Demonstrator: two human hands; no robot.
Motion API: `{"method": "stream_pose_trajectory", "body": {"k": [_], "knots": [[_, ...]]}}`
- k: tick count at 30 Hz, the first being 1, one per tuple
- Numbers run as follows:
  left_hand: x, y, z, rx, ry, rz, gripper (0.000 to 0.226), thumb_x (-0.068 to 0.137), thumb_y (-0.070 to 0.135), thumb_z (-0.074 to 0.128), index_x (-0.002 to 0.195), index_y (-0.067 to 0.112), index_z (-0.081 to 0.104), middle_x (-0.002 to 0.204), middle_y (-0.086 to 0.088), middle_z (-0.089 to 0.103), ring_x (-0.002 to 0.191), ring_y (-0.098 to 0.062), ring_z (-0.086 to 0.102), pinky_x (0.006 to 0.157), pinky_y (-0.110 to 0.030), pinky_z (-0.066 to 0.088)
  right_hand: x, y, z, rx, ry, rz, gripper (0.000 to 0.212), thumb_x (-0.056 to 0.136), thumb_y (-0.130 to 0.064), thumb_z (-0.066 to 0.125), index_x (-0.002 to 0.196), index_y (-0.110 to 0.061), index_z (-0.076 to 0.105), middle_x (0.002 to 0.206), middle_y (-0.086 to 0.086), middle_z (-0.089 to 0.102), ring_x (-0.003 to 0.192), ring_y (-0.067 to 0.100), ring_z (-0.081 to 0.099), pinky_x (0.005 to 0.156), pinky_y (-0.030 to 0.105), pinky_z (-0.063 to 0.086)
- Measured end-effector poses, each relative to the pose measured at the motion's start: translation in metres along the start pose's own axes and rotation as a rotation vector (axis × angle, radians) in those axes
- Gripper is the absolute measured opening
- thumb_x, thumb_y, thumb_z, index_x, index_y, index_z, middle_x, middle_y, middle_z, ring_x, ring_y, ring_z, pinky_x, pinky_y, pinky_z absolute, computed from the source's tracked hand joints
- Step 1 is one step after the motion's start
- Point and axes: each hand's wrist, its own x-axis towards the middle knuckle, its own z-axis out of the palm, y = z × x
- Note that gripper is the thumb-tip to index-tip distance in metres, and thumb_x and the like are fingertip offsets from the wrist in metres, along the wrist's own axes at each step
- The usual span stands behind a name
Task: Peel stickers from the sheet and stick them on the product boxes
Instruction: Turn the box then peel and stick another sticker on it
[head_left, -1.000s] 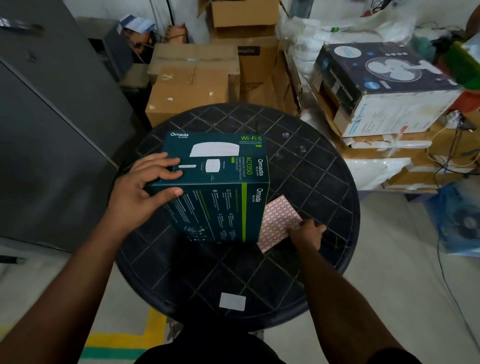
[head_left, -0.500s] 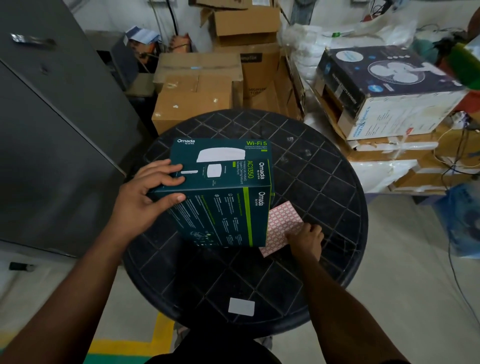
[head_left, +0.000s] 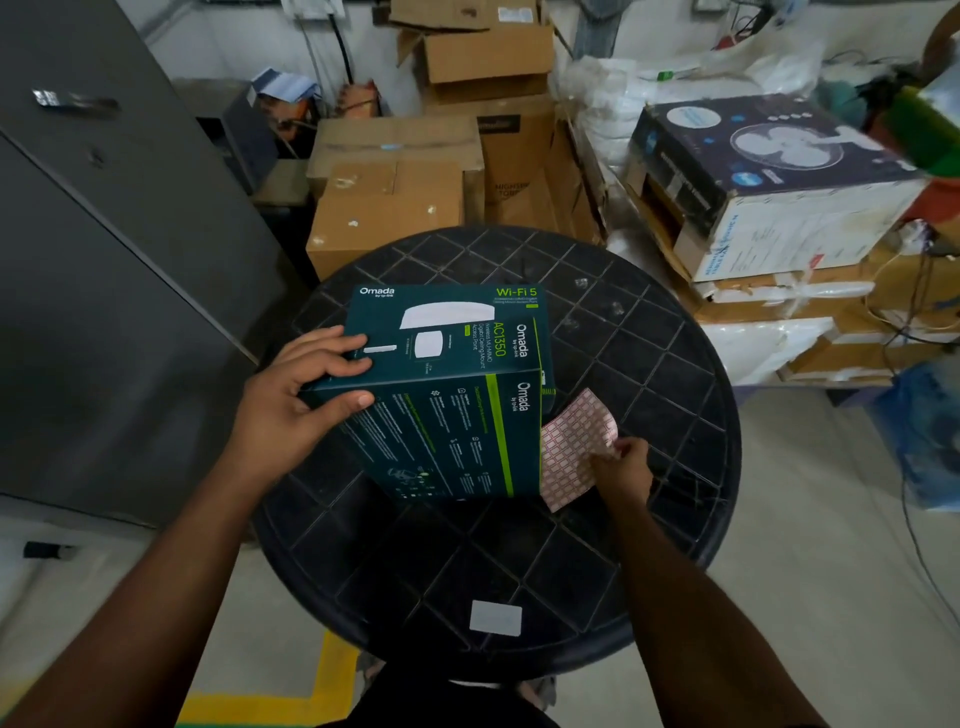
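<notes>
A grey metal cabinet (head_left: 104, 270) fills the left of the view, and brown cardboard cartons (head_left: 395, 192) are stacked at the back beside a dark fan box (head_left: 769, 171) resting on more packages to the right. In the middle stands a round black tabletop (head_left: 519, 561) with a raised diamond grid, a small white label (head_left: 495, 617) stuck near its close edge. On it sits the dark teal product box (head_left: 447, 395), its long axis running left to right, its broad printed face turned up and away and a green-striped side panel facing the person. The top reads "Omada by tp-link" at the far left corner and "Wi-Fi 5" at the far right, with "AC1350" in green running sideways; the smaller print cannot be read. The left hand (head_left: 296, 395) has its grip on the box's near-left corner, fingers over the top face and thumb on the side panel. Just right of the box, partly tucked behind its edge, lies the sticker sheet (head_left: 571, 452), pale with rows of red-outlined rectangles, tilted diagonally. The right hand (head_left: 623, 462) pinches the sheet's right edge, which curls up off the tabletop.
</notes>
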Motion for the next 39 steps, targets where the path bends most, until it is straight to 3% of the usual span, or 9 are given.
{"method": "stream_pose_trajectory", "body": {"k": [8, 12, 19, 24, 28, 31, 34, 36, 39], "knots": [[0.021, 0.007, 0.007, 0.085, -0.033, -0.005, 0.033, 0.081, 0.038, 0.081, 0.109, 0.021, 0.072, 0.127, 0.005, 0.067, 0.131, -0.021, 0.054, 0.115, -0.042, 0.038, -0.059, -0.055, -0.049, 0.223, 0.145, -0.415, 0.081, 0.087, -0.002, 0.072, 0.151, -0.025, 0.027, 0.105, -0.007, 0.065, 0.097, 0.009, 0.066, 0.089, 0.031, 0.053], [0.028, 0.015, 0.014, 0.276, -0.027, 0.063, 0.038, 0.081, 0.054, 0.065, 0.108, 0.028, 0.074, 0.126, 0.015, 0.065, 0.126, -0.015, 0.052, 0.107, -0.046, 0.034, -0.103, -0.091, -0.077, 0.225, 0.225, -0.661, 0.072, 0.088, -0.005, 0.072, 0.147, -0.025, 0.035, 0.096, -0.009, 0.069, 0.090, 0.003, 0.068, 0.081, 0.016, 0.054], [0.040, 0.020, 0.012, 0.269, -0.122, 0.216, 0.037, 0.087, 0.046, 0.059, 0.100, 0.015, 0.073, 0.120, 0.007, 0.069, 0.111, -0.014, 0.059, 0.097, -0.035, 0.044, -0.179, -0.138, -0.091, 0.342, 0.399, -0.870, 0.062, 0.086, -0.001, 0.073, 0.138, -0.017, 0.045, 0.096, -0.001, 0.070, 0.087, 0.008, 0.070, 0.072, 0.020, 0.057], [0.044, 0.030, 0.006, 0.286, -0.230, 0.235, 0.024, 0.082, 0.043, 0.058, 0.093, 0.023, 0.063, 0.123, 0.013, 0.067, 0.107, -0.017, 0.062, 0.087, -0.044, 0.050, -0.226, -0.171, -0.090, 0.400, 0.425, -1.060, 0.043, 0.085, -0.011, 0.074, 0.123, -0.009, 0.054, 0.103, -0.012, 0.068, 0.089, 0.003, 0.070, 0.072, 0.018, 0.056], [0.050, 0.047, 0.003, 0.370, -0.343, 0.197, 0.033, 0.077, 0.032, 0.072, 0.109, 0.028, 0.067, 0.112, 0.011, 0.065, 0.106, -0.014, 0.054, 0.090, -0.044, 0.049, -0.249, -0.195, -0.087, 0.442, 0.280, -0.987, 0.048, 0.084, -0.011, 0.078, 0.122, -0.026, 0.052, 0.102, -0.010, 0.073, 0.092, 0.006, 0.073, 0.073, 0.024, 0.061], [0.051, 0.062, 0.007, 0.317, -0.370, 0.149, 0.039, 0.079, 0.014, 0.081, 0.116, 0.018, 0.068, 0.115, 0.001, 0.062, 0.102, -0.013, 0.057, 0.087, -0.023, 0.044, -0.246, -0.204, -0.074, 0.399, 0.039, -0.798, 0.051, 0.083, -0.014, 0.080, 0.122, -0.033, 0.051, 0.100, -0.004, 0.074, 0.086, 0.010, 0.075, 0.067, 0.034, 0.064], [0.051, 0.067, 0.005, 0.183, -0.413, -0.070, 0.032, 0.089, 0.006, 0.070, 0.118, 0.018, 0.063, 0.113, 0.011, 0.057, 0.097, -0.002, 0.055, 0.080, -0.008, 0.042, -0.236, -0.199, -0.060, 0.299, -0.115, -0.696, 0.056, 0.082, -0.018, 0.081, 0.126, -0.031, 0.050, 0.103, -0.001, 0.073, 0.084, 0.013, 0.075, 0.067, 0.041, 0.064], [0.057, 0.064, 0.001, 0.061, -0.408, -0.093, 0.024, 0.094, 0.013, 0.066, 0.115, 0.026, 0.066, 0.111, 0.012, 0.068, 0.099, -0.003, 0.064, 0.085, -0.023, 0.051, -0.231, -0.196, -0.053, 0.264, -0.172, -0.628, 0.060, 0.081, -0.019, 0.082, 0.126, -0.036, 0.047, 0.105, 0.000, 0.072, 0.085, 0.014, 0.075, 0.070, 0.043, 0.064], [0.066, 0.070, -0.007, -0.197, -0.445, -0.276, 0.027, 0.105, 0.048, 0.038, 0.122, 0.048, 0.059, 0.100, 0.025, 0.072, 0.092, 0.012, 0.065, 0.082, -0.023, 0.045, -0.224, -0.197, -0.048, 0.184, -0.205, -0.576, 0.068, 0.078, -0.019, 0.085, 0.128, -0.040, 0.044, 0.103, -0.002, 0.072, 0.085, 0.012, 0.075, 0.074, 0.042, 0.064]]}}
